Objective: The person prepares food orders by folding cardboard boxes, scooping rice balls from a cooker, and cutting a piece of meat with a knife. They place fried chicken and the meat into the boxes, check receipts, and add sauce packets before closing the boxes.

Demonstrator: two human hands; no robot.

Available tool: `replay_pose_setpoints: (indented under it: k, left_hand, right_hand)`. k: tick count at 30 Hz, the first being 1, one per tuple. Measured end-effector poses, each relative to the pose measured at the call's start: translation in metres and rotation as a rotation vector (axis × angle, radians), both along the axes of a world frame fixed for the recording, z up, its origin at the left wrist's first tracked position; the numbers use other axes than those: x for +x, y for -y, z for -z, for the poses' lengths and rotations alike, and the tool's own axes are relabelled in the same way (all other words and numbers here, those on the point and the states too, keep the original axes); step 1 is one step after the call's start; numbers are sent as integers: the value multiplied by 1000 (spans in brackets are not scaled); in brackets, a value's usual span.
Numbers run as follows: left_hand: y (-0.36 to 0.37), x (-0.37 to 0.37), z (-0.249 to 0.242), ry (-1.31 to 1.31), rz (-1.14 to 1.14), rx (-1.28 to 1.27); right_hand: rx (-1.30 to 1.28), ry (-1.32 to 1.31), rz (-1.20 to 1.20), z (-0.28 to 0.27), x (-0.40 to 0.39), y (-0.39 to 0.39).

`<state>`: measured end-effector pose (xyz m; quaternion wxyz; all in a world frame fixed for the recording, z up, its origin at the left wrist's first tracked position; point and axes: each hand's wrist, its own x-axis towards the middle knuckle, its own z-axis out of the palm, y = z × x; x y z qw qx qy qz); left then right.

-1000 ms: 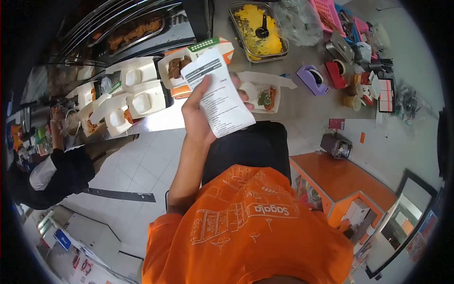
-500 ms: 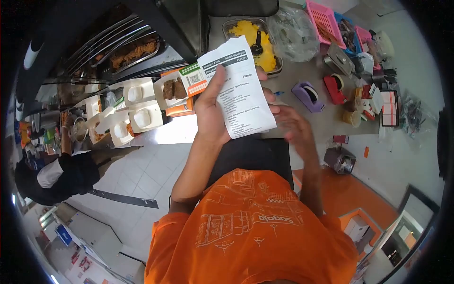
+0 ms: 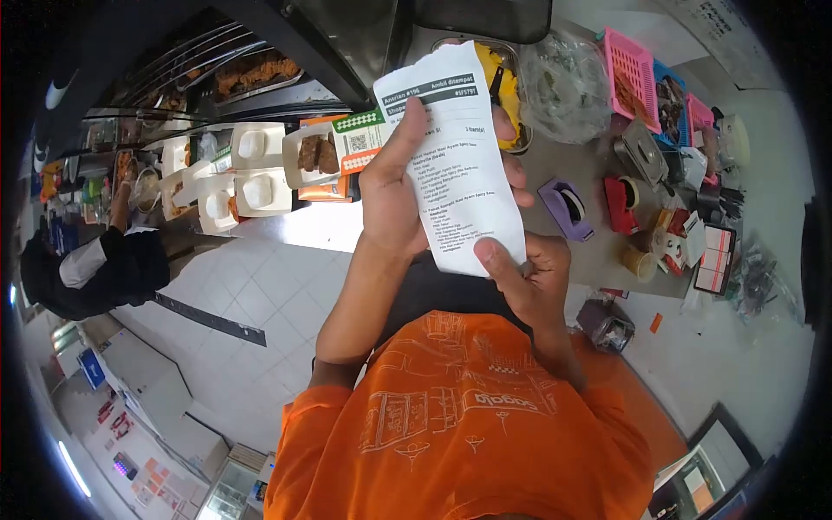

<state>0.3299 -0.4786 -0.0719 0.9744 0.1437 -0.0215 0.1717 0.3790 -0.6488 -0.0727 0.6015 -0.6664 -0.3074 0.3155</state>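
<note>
A long white printed receipt [image 3: 459, 173] is held up in the middle of the view, its text facing me. My left hand [image 3: 394, 186] grips it from the left, thumb on the front and fingertips showing past the right edge. At the lower right corner of the paper, my right hand [image 3: 529, 269] pinches it, thumb on the printed side. Left of the receipt stand open food boxes [image 3: 260, 192] with white rice mounds, and one box holding brown meat pieces [image 3: 318, 154].
Behind the receipt is a tray of yellow food [image 3: 510, 108]. A purple tape dispenser [image 3: 565, 210], a red one [image 3: 621, 194] and a pink basket [image 3: 630, 74] sit on the right. A person in black [image 3: 78, 269] stands far left.
My right hand has moved in from beside the receipt and taken hold of its lower corner. The receipt has shifted slightly right. The view has turned a little.
</note>
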Motion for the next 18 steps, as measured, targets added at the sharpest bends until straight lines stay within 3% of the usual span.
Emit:
replay_pose_setpoints:
  k: [18]
  left_hand:
    - [15,24,-25,123,86,4]
  right_hand:
    - [117,9,119,-10,-1,13]
